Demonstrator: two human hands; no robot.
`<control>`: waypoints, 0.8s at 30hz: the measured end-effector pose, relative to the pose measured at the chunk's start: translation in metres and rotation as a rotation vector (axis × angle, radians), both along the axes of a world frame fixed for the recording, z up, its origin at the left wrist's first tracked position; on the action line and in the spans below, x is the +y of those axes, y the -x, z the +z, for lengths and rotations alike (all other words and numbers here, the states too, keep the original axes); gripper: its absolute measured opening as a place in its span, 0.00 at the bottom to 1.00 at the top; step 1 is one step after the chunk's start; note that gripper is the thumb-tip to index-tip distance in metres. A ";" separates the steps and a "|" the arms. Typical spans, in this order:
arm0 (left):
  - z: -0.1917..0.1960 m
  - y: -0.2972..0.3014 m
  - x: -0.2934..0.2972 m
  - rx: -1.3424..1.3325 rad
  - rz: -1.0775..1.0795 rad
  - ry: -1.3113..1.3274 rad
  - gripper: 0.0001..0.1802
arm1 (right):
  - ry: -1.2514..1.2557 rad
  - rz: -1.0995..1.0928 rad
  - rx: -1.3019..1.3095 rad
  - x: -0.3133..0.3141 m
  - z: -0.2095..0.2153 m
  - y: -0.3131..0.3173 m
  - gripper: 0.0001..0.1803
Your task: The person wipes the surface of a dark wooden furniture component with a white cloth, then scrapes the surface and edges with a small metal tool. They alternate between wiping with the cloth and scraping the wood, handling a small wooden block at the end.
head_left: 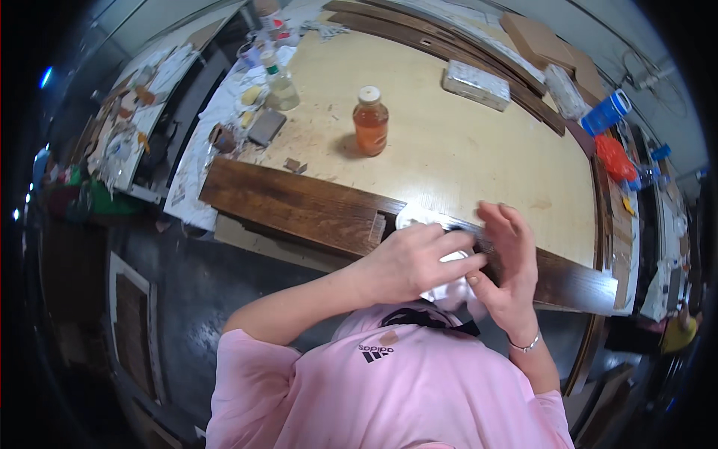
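Pink shirt [396, 396], silver bracelet [530, 346]

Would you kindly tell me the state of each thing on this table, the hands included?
White cloth: crumpled
Left hand: curled, gripping the cloth
Right hand: open, fingers bent
Amber bottle: upright, capped, holding liquid
Green-necked bottle: upright
Dark board: lying along the near edge of the table
Silver block: lying flat

- The near board [299, 202] was dark brown with streaky grain.
- The near wad [450, 290] was white.
- The surface [456, 153] was pale tan.
- The jar [371, 129] was amber, white-lidded.
- The bag [615, 158], right, was red.
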State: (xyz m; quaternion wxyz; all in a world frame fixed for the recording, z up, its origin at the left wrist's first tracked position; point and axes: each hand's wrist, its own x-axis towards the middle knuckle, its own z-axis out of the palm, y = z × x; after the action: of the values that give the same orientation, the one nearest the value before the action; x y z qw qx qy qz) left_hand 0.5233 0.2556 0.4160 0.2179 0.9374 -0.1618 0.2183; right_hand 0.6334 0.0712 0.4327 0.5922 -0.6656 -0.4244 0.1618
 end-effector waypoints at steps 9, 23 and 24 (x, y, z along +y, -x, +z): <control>-0.012 0.068 0.038 0.042 0.388 -0.116 0.26 | 0.654 -0.027 -0.839 -0.049 -0.018 -0.029 0.64; -0.027 0.163 0.127 -0.258 1.023 -0.219 0.18 | 0.545 -0.029 -0.839 -0.057 -0.016 -0.020 0.48; -0.031 0.166 0.135 -0.410 1.044 -0.074 0.17 | 0.529 -0.048 -0.852 -0.058 -0.011 -0.022 0.43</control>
State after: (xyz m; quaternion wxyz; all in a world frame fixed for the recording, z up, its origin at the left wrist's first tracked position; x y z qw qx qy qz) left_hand 0.3575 0.3906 0.3847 0.0119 0.8385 0.2772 0.4691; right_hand 0.6554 0.0129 0.4217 0.1810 -0.8094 -0.5575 -0.0362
